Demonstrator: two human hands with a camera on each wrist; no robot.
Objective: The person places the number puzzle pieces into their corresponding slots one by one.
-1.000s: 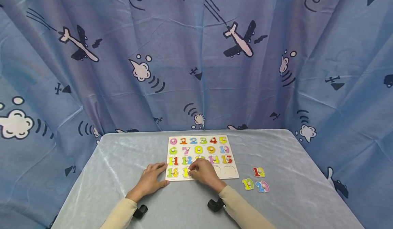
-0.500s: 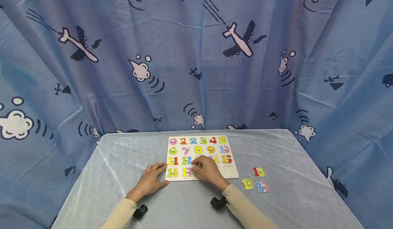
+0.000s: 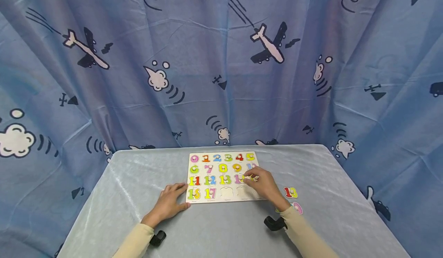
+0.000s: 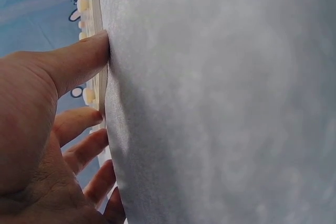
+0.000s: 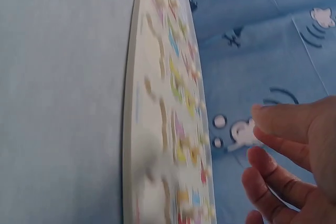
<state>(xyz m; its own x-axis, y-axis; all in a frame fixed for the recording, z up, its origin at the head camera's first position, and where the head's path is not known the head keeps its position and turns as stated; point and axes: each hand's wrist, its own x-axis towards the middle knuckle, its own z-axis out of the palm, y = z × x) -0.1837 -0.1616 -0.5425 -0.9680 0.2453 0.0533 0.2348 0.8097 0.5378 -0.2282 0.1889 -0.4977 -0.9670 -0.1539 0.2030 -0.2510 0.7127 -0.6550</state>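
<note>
A wooden number puzzle board (image 3: 219, 193) lies on the table with coloured, knobbed number pieces in its recesses. In the bottom row, the 17 piece (image 3: 210, 193) sits in its place, with bare recesses to its right. My left hand (image 3: 169, 202) rests at the board's left edge, thumb and fingertips against it in the left wrist view. Over the board's right side is my right hand (image 3: 262, 183), hiding part of the third row and a bottom recess. In the right wrist view its thumb (image 5: 286, 121) and fingers are apart, with nothing between them.
Right of the board lies a loose red-and-yellow number piece (image 3: 290, 192). Beside the right wrist shows a pink part of another piece (image 3: 297, 208); the yellow-green one there is mostly hidden. A patterned blue curtain (image 3: 221, 65) hangs behind the grey-covered table (image 3: 214, 231).
My right hand has let go of the 17 piece, which now shows fully in its recess, and has moved right across the board toward the loose pieces. My left hand has stayed put.
</note>
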